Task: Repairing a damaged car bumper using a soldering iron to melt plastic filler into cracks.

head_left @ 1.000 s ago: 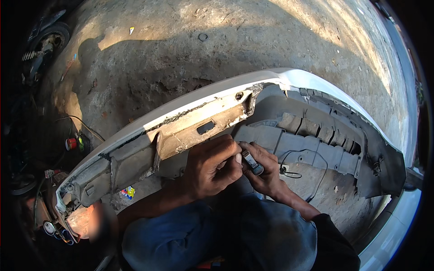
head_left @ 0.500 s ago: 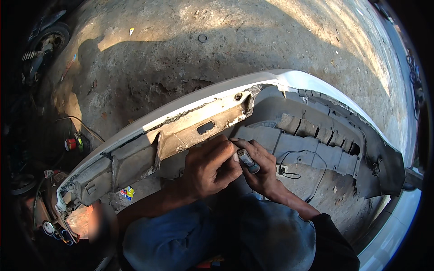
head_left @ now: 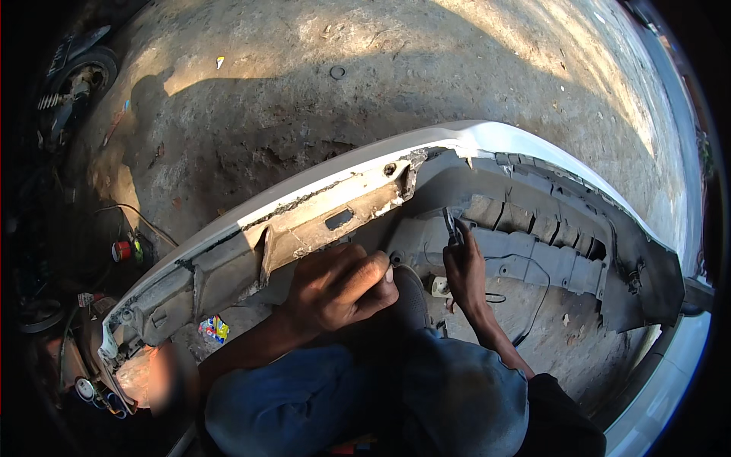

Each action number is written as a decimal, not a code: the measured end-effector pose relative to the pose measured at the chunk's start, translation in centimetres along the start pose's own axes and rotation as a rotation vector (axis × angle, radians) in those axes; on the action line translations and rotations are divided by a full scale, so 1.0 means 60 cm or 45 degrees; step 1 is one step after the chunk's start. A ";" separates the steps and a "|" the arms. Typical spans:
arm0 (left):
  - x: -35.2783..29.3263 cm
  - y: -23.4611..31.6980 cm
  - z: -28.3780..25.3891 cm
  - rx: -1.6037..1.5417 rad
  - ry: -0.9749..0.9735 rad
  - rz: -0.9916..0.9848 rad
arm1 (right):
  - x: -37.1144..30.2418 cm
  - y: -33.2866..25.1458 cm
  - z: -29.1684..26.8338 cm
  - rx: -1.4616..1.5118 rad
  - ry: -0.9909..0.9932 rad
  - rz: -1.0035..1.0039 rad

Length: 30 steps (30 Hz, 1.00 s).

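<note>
A white car bumper (head_left: 495,137) lies inner side up around my knees, its broken beige and grey inside facing me. My left hand (head_left: 343,288) is closed over the near side of the bumper, thumb and forefinger pinched together; what they hold, if anything, is too small to name. To its right, my right hand (head_left: 464,263) grips a slim dark tool with a silvery tip (head_left: 449,221), pointing away from me above the grey inner panel (head_left: 502,263). Its exact kind does not show. Below that hand sits a pale block (head_left: 440,287) beside a thin black wire (head_left: 548,286).
A colourful packet (head_left: 214,329) lies on the ground inside the bumper's left part. Further left are a red tin (head_left: 120,251) and a motorcycle wheel (head_left: 84,72). My shoe (head_left: 411,297) is between the hands. A pale panel (head_left: 670,381) curves along the lower right.
My hands have parted: the right has moved forward and to the right with the tool, its tip now pointing away. My left hand stays nearly in place, still closed.
</note>
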State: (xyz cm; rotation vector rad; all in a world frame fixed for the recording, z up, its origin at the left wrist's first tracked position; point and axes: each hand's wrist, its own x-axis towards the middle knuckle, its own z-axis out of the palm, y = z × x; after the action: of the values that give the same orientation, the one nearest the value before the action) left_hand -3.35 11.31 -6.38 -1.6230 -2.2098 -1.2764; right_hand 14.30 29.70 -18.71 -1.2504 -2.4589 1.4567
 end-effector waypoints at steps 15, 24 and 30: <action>0.009 -0.004 0.010 0.165 0.047 -0.019 | 0.016 -0.005 0.011 -0.205 0.312 -0.471; 0.034 -0.002 0.002 0.075 0.138 0.090 | 0.008 -0.275 -0.091 0.072 0.069 -1.365; 0.026 0.003 -0.011 0.060 0.082 0.047 | 0.006 -0.274 -0.084 0.088 0.072 -1.392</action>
State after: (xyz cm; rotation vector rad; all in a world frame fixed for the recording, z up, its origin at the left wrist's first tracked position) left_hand -4.11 12.02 -5.00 -1.5753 -2.1455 -1.2401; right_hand 5.83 29.60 -3.77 0.1476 -2.3122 1.0905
